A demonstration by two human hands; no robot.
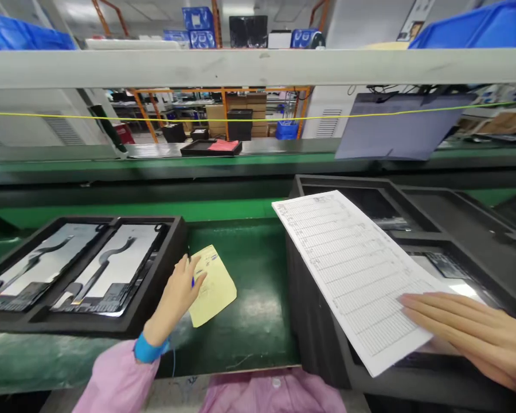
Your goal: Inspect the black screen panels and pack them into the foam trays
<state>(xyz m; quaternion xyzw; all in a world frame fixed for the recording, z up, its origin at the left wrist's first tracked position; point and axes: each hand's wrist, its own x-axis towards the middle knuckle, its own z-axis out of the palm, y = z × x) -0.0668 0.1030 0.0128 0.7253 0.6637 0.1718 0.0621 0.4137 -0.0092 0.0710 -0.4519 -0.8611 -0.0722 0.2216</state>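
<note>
Green smooth-topped bench (253,338) spans the view, a long white beam (258,67) crossing above its far side. Right: stack of black foam trays (313,321), standing higher than the bench, walling off that side. Left: black foam tray (178,252) with two compartments, a flat silver-backed panel (122,246) in the nearer one, dark curved ribbon along it. Between them, a strip of bench. Further back, a grey hanging sheet (404,126) and a taut yellow cord (258,119).

White printed paper form (339,258) lies over the right stack, covering part of its compartments; far-left corner overhangs the inner edge. Long axis slants far left to near right. Flat, thin, close-ruled in rows and columns.

Right hand (468,330): fingers straight, unclenched, laid on the form's near-right part; blurred.

Yellow paper slip (212,292) on the bench beside the left tray, long axis running mostly away from the body; handwritten marks. Left hand (180,287) over its left edge, fingers bent. Slim dark pen (188,251) shows at the fingers; gripped or not, cannot tell. Blue wristband (146,349), pink sleeve (120,373).
</note>
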